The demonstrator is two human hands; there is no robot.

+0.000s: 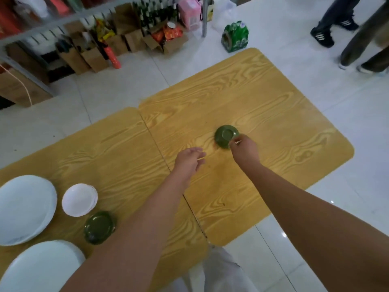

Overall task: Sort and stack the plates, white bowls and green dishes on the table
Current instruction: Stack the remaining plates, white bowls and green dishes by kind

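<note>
— How many green things do you count?

— Two lots. One single green dish [224, 135] sits out in the middle of the right tabletop [273, 114], turned bottom up so its foot ring shows. Then there is one pile of green dishes [99, 227] on the left tabletop [126, 148]. How many are in that pile I cannot tell.

— And your two hands?

— My right hand [244, 148] has the single green dish by its near rim, thumb and fingertips pinched on the edge. Whether the dish is off the wood or resting on it, I cannot tell. My left hand [189, 159] is near it over the same tabletop, close to the seam where the two tops meet. Its fingers are loose and a little spread, with nothing in them.

— The white things?

— Three piles, all on the left tabletop. One pile of white bowls [79, 199] shows several rims and stands just beside the green pile. There are two piles of plates: the upper plate pile [25, 207] beside the bowls, and the lower plate pile [42, 268] in the corner nearest me, partly cut off by the edge of view.
</note>
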